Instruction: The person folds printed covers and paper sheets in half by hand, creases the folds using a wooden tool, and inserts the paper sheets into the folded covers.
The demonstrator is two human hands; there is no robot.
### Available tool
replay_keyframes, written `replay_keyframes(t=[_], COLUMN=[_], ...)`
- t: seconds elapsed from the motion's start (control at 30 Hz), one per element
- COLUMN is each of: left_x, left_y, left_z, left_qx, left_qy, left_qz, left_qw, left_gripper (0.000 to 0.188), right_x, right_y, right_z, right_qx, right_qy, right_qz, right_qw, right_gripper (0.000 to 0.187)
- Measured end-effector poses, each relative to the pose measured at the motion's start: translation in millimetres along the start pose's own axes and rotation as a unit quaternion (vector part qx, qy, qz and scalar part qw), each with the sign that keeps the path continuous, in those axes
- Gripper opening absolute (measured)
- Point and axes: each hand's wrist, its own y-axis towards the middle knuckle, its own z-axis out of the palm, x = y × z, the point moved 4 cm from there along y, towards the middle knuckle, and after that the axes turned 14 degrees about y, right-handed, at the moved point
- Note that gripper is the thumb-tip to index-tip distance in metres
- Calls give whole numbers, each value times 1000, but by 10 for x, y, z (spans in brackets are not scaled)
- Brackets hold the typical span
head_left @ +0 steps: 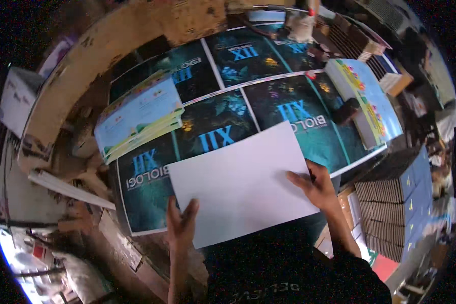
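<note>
A blank white sheet of paper [243, 187] is held in front of my body, tilted, over the near edge of the table. My left hand [181, 223] grips its left edge, thumb on top. At the right edge my right hand [316, 187] closes on it, thumb and fingers across the border. Whether it is one sheet or a thin stack, I cannot tell. Beneath and beyond it lie large dark teal printed cover sheets [223, 119], partly hidden by the paper. Left of them rests a stack of light blue and green printed sheets [142, 114].
A thick pile of light blue printed sheets [380, 101] stands at the table's right end. Tall stacks of bound books [385, 213] rise beside my right arm. A worn wooden board [93, 55] curves along the far left. A white sack [83, 278] is at lower left.
</note>
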Motion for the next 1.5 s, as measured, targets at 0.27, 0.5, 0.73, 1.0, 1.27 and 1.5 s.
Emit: replay_keyframes(t=[0.27, 0.5, 0.73, 1.0, 1.27, 1.5], left_x=[-211, -103, -302, -104, 172, -57], left_y=[-52, -50, -121, -430, -446, -403], left_z=[49, -18, -545, -429, -258, -257], left_qx=[11, 30, -96, 96, 75, 61], left_qy=[98, 111, 399, 438, 441, 430], left_qz=[6, 25, 18, 256, 344, 320], left_qw=[995, 993, 912, 856, 826, 842], left_gripper=[54, 51, 21, 71, 85, 49], right_x=[-395, -342, -279, -393, -298, 415], right_y=[28, -41, 39, 4, -46, -146], right_z=[22, 88, 23, -46, -37, -294], right_qx=[15, -30, 13, -26, -63, -51], right_qy=[-2, -10, 34, -39, 0, -365], right_qz=[-55, -60, -73, -115, -13, -181], right_qw=[998, 998, 997, 992, 998, 912], right_gripper=[71, 64, 61, 68, 55, 42])
